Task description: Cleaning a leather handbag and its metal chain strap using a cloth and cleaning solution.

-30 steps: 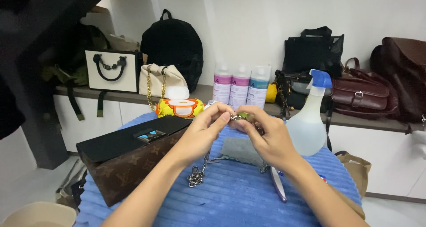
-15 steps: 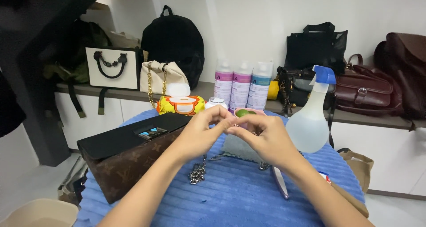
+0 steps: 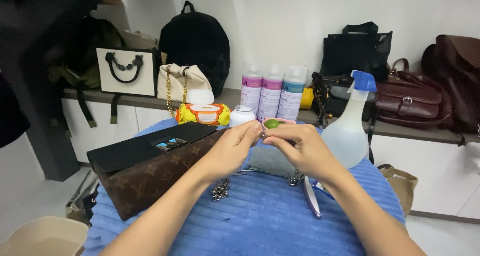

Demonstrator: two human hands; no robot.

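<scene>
- The left hand [image 3: 231,151] and the right hand [image 3: 300,148] are meeting fingertip to fingertip, both pinching closed on a small metal clasp [image 3: 263,134] above the blue ribbed towel [image 3: 270,221].
- A silver metal chain [image 3: 220,190] is hanging below the hands and lying on the towel.
- A brown patterned rectangular handbag [image 3: 150,171] is lying just left of the left hand.
- A clear plastic spray bottle with a blue trigger [image 3: 350,126] is standing near the right hand.
</scene>
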